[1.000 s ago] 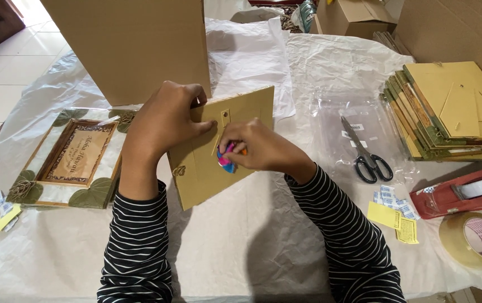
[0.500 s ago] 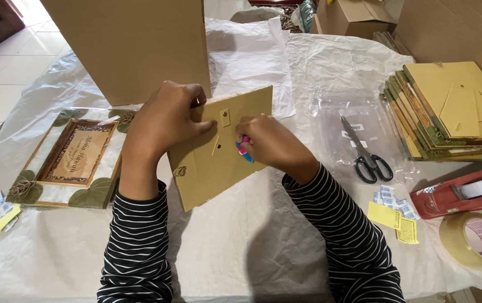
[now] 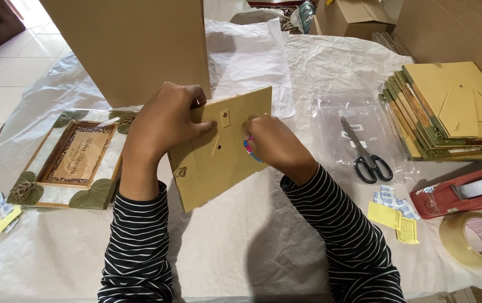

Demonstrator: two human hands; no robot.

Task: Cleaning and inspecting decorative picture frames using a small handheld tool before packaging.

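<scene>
Papered table, tan frame back (tilted)

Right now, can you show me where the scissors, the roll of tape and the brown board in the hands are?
scissors [image 3: 368,151], head view, on the blades just above the black handles.
roll of tape [image 3: 475,240], head view, on its clear ring.
brown board [image 3: 218,163], head view, on its bare middle between the two hands.

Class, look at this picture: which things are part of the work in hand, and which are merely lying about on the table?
In hand: left hand holding the frame backing board; right hand gripping a small pink-and-blue tool.

Lying about: scissors, tape roll, tape dispenser, stacked frames, leaf-decorated frame.
</scene>
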